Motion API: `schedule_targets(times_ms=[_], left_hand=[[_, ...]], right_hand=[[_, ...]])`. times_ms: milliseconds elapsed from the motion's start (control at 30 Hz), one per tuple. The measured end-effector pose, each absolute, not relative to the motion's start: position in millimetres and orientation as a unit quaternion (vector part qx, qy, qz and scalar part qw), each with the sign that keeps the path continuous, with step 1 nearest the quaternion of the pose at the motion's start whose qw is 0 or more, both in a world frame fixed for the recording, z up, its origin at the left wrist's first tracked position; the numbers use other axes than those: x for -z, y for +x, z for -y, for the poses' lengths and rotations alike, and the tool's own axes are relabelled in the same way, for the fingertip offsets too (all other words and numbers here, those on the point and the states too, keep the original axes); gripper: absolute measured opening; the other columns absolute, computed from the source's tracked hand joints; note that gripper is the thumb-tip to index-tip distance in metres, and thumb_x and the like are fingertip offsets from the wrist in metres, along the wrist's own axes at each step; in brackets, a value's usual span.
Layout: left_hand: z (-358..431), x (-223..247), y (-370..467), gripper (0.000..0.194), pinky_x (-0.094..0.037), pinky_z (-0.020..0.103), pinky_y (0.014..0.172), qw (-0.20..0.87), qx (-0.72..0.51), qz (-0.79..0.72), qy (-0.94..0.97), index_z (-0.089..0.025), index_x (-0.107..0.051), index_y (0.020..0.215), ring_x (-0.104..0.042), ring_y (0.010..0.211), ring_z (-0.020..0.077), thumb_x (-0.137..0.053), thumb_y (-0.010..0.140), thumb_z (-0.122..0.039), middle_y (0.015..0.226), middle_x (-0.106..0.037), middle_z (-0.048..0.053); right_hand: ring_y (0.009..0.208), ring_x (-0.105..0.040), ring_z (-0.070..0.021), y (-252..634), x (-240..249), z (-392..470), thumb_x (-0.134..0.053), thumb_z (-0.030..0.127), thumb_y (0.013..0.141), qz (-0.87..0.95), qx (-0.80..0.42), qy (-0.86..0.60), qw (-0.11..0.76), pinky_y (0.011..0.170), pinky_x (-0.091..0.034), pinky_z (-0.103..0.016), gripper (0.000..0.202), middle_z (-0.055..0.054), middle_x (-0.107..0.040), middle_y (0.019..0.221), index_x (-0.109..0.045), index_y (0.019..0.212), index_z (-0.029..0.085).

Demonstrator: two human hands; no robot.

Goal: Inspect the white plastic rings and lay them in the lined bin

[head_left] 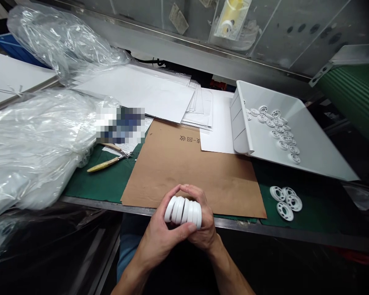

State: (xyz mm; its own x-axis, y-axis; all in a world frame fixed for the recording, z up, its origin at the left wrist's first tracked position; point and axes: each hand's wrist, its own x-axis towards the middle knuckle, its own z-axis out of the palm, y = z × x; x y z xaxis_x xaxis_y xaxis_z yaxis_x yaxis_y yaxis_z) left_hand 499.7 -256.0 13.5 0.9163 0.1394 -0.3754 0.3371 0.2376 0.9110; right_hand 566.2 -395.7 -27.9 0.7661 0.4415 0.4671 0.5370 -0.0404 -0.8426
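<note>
A row of several white plastic rings (183, 211), stood on edge and pressed side by side, is held between both hands at the table's front edge. My left hand (160, 229) wraps the row from the left, its thumb lying across the near side. My right hand (206, 221) closes round the right end, with its fingers meeting the left ones at the far side. Beneath and beyond the hands lies a brown cardboard sheet (190, 172). To the right, several loose white rings with holes (285, 211) rest on the green mat.
A tilted white tray (313, 135) at the right holds more white rings (284, 139). Yellow-handled pliers (106, 164) lie left of the cardboard. White paper sheets (147, 92) spread behind it. Clear plastic bags (33, 143) cover the left side. A green ribbed belt (353, 90) stands far right.
</note>
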Motion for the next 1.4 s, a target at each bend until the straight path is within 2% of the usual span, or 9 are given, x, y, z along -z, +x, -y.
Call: schedule_targets(times_ms=[167,300,433,633,833,1000,1100,1233,1400], left_hand=[[254,-13,500,0.094,-0.054,0.036,0.107,0.767,0.063,-0.185,0.611,-0.023,-0.047,0.156,-0.062,0.133,0.0333,-0.091,0.073,-0.033,0.152,-0.061,0.013],[253,-14,500,0.101,-0.054,0.037,0.107,0.780,0.065,-0.174,0.598,-0.021,-0.043,0.157,-0.064,0.129,0.0340,-0.093,0.071,-0.040,0.146,-0.064,0.014],[254,-16,500,0.094,-0.051,0.039,0.110,0.757,0.061,-0.183,0.624,-0.020,-0.040,0.159,-0.064,0.126,0.0322,-0.085,0.080,-0.048,0.146,-0.063,0.014],[254,-16,501,0.106,-0.051,0.036,0.107,0.767,0.079,-0.183,0.610,-0.020,-0.036,0.160,-0.063,0.125,0.0311,-0.088,0.074,-0.053,0.146,-0.060,0.014],[256,-12,497,0.109,-0.049,0.037,0.109,0.776,0.086,-0.172,0.601,-0.019,-0.033,0.162,-0.061,0.125,0.0307,-0.086,0.075,-0.059,0.144,-0.060,0.014],[257,-12,493,0.111,-0.044,0.045,0.115,0.765,0.080,-0.165,0.617,-0.019,-0.031,0.163,-0.059,0.130,0.0345,-0.085,0.076,-0.062,0.148,-0.058,0.016],[256,-9,490,0.108,-0.041,0.047,0.119,0.772,0.074,-0.150,0.613,-0.021,-0.033,0.163,-0.057,0.134,0.0355,-0.084,0.077,-0.062,0.152,-0.056,0.015],[252,0,484,0.102,-0.047,0.045,0.115,0.822,0.065,-0.123,0.553,-0.025,-0.038,0.162,-0.059,0.135,0.0349,-0.087,0.078,-0.056,0.154,-0.055,0.015],[239,8,477,0.076,-0.054,0.041,0.109,0.843,0.036,-0.076,0.532,-0.027,-0.054,0.153,-0.066,0.126,0.0305,-0.085,0.086,-0.042,0.141,-0.065,0.014]], right_hand=[[0.131,-0.060,-0.0353,566,29,395,-0.082,0.041,0.085,0.339,0.015,-0.710,0.617,0.109,-0.056,-0.053,0.077,-0.015,-0.060,0.141,-0.049,0.152,0.025],[0.131,-0.060,-0.0351,567,29,396,-0.076,0.048,0.090,0.347,0.021,-0.708,0.614,0.108,-0.056,-0.054,0.072,-0.015,-0.061,0.140,-0.049,0.153,0.025],[0.134,-0.058,-0.0345,566,30,396,-0.078,0.044,0.090,0.351,0.014,-0.696,0.626,0.110,-0.054,-0.052,0.070,-0.016,-0.061,0.141,-0.051,0.152,0.025],[0.118,-0.067,-0.0321,565,33,395,-0.088,0.039,0.083,0.334,-0.010,-0.647,0.685,0.102,-0.058,-0.048,0.059,-0.011,-0.068,0.122,-0.063,0.135,0.027],[0.116,-0.068,-0.0327,564,33,396,-0.089,0.028,0.079,0.317,-0.032,-0.642,0.698,0.100,-0.057,-0.048,0.060,-0.011,-0.067,0.123,-0.065,0.133,0.027],[0.121,-0.065,-0.0329,562,34,397,-0.084,0.027,0.083,0.334,-0.039,-0.645,0.686,0.105,-0.053,-0.049,0.058,-0.012,-0.065,0.126,-0.063,0.137,0.027],[0.119,-0.065,-0.0333,560,34,398,-0.086,0.029,0.081,0.335,-0.049,-0.639,0.691,0.105,-0.054,-0.049,0.058,-0.011,-0.066,0.124,-0.063,0.135,0.027],[0.117,-0.067,-0.0314,561,31,400,-0.089,0.026,0.079,0.315,-0.065,-0.639,0.699,0.101,-0.056,-0.046,0.059,-0.010,-0.067,0.122,-0.063,0.132,0.028],[0.112,-0.069,-0.0273,564,23,404,-0.088,0.015,0.076,0.301,-0.082,-0.653,0.691,0.098,-0.058,-0.039,0.062,-0.007,-0.067,0.121,-0.063,0.131,0.030]])
